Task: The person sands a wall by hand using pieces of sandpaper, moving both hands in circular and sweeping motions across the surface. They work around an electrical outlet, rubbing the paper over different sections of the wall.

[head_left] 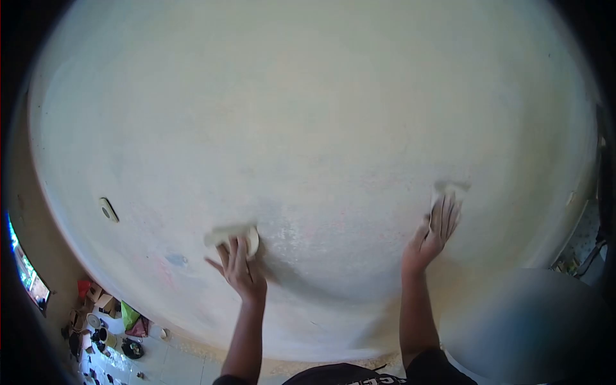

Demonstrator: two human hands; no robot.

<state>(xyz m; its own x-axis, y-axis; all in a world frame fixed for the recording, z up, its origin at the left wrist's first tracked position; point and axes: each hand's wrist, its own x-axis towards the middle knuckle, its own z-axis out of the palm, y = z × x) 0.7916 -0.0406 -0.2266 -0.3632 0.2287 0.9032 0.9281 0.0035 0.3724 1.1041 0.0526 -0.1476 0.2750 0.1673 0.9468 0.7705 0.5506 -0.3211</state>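
A: Your left hand [242,273] holds a cream, flat, rounded pad [253,241] against the pale, painted wall [308,96], above its lower edge.

B: Your right hand [443,221] lies flat over a blurred, pale, thin piece [447,187], nearer the wall's right edge; I can't tell whether it's gripped.

A: Both look light; the pad probably gives slightly.

B: Cover its broad back with spread fingers, since its rim might crumble.

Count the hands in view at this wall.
2. The left hand is over a pale pad, lower on the wall; the right hand is higher, farther right. Neither is hidden.
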